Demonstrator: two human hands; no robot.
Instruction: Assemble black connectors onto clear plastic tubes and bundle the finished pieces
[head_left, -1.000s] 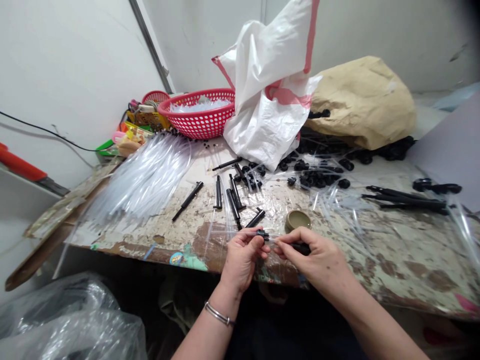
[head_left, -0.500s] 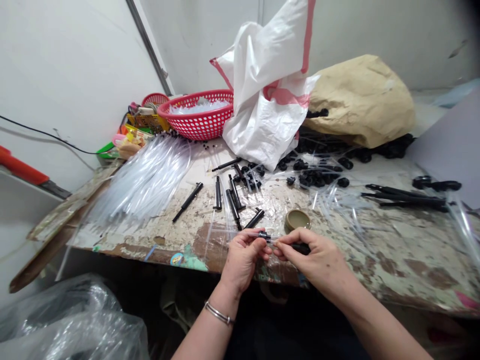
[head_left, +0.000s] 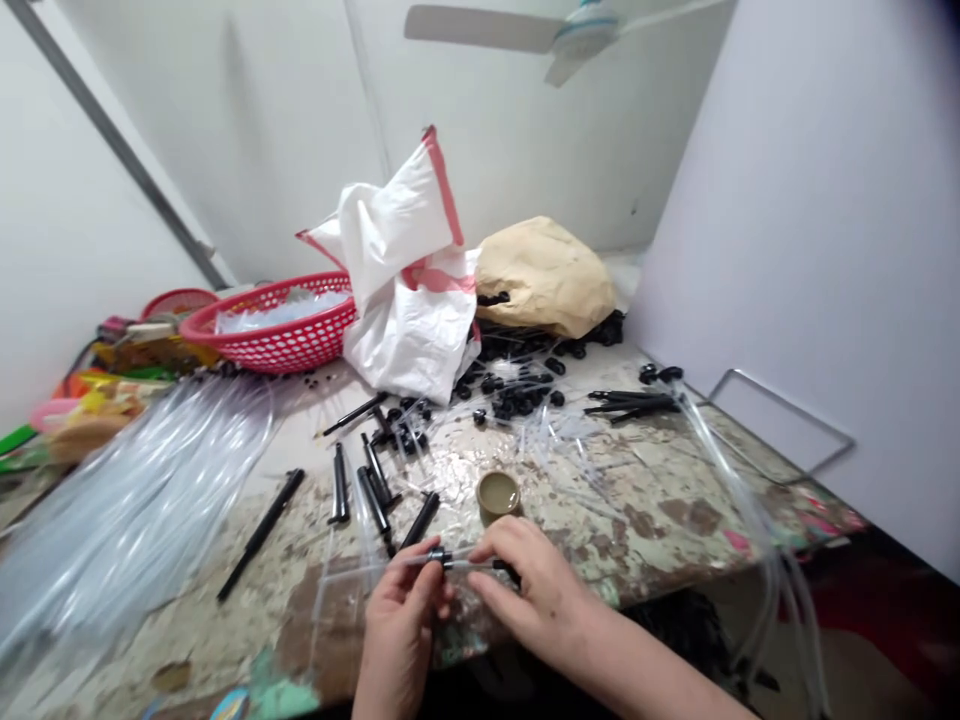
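My left hand point(head_left: 401, 610) pinches a small black fitting point(head_left: 439, 557) between thumb and fingertips; a thin clear tube point(head_left: 360, 572) runs out of it to the left. Clear tubing also extends from the fitting toward my right hand point(head_left: 529, 585). That hand curls around a dark tube-like piece point(head_left: 508, 572), mostly hidden by the fingers, with thumb and index finger slightly parted at the tubing. Just beyond the right hand stands a small round bowl point(head_left: 498, 495) of liquid. Several black cylinders, one of them a black cylinder point(head_left: 420, 520) near my left hand, lie on the worn table point(head_left: 645, 560).
A large bundle of clear tubes point(head_left: 150, 500) spreads over the left side. Behind are a red perforated basket point(head_left: 285, 345), a white sack point(head_left: 405, 330) and a brown paper bag point(head_left: 547, 275). Black ring-shaped parts point(head_left: 517, 400) are heaped mid-table. A white panel point(head_left: 795, 250) borders the right.
The view has swung right and up, bringing in a fan and the right panel. My right thumb and index finger have parted slightly at the tubing; my left hand keeps its pinch.
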